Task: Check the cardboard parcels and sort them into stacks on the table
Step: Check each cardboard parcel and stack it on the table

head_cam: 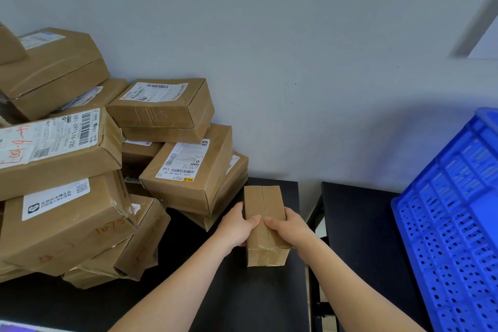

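A small brown cardboard parcel (265, 202) with a taped seam along its top sits near the back right of the black table (242, 291). My left hand (237, 226) grips its left side and my right hand (289, 226) grips its right side, both thumbs on top. To the left, a heap of several labelled cardboard parcels (186, 170) leans against the wall, the nearest one a few centimetres from the held parcel.
A blue perforated plastic crate (452, 224) stands tilted at the right on a second black table (355, 224). A narrow gap separates the two tables. A grey wall runs behind everything. Large parcels (62, 224) overhang the table's left side.
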A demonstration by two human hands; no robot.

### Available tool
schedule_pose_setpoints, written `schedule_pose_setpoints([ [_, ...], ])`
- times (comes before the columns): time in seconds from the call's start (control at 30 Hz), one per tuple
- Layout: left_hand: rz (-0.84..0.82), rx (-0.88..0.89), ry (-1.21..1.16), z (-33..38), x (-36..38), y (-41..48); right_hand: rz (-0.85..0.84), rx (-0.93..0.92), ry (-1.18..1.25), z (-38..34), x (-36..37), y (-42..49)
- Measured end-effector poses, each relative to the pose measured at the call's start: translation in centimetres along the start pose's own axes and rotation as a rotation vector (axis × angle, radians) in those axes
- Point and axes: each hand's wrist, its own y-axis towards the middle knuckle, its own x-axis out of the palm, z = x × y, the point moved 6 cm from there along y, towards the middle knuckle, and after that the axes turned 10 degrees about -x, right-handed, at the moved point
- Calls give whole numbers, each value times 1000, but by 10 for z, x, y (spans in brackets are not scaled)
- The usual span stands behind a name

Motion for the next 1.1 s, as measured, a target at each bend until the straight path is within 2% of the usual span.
schedule_pose_setpoints([
  [0.53, 10, -10, 9, -3, -2, 4, -4, -11, -24, -2, 1, 0],
  [1.1, 42, 68, 6, -5, 1, -5, 11, -16, 78, 1, 6, -8],
])
